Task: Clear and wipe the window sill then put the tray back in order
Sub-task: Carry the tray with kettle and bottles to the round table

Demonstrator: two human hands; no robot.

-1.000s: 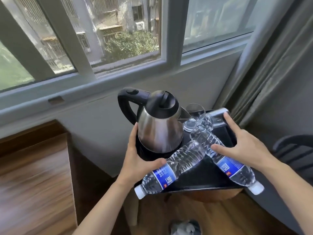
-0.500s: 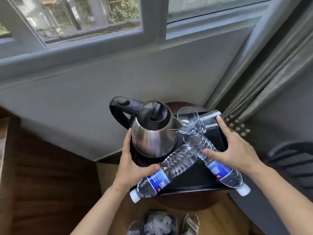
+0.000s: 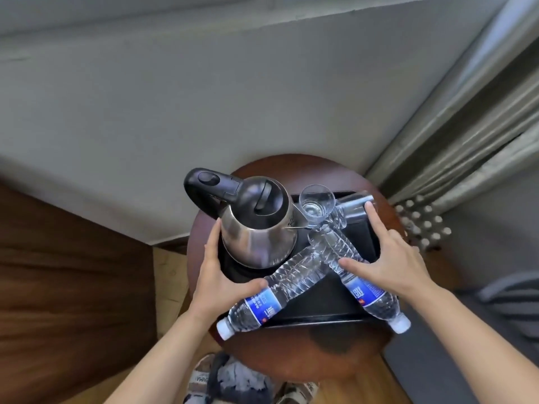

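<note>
Tray (image 3: 326, 304) over round table (image 3: 335, 360), whether resting unclear. Left hand (image 3: 221, 282) and right hand (image 3: 390, 266) clamp its sides, fingers spread. Risks: tilt rolls loose bottles (image 3: 280, 290) off the front edge; kettle (image 3: 256, 225) slides; glasses (image 3: 316, 207) topple.

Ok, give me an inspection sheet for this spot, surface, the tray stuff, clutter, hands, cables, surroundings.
Surface: round dark wooden table, the black tray over it.
Job's things: steel kettle upright on the tray; two water bottles lying crossed, left bottle and right bottle, capped ends overhanging the near rim; two glasses at the far corner.
Clutter: nothing seen.
Hands: left hand grips the tray's left edge, thumb on the left bottle; right hand grips the right side, forefinger extended.
Cables: nothing seen.
Surroundings: grey wall, curtain, sandalled feet.
</note>
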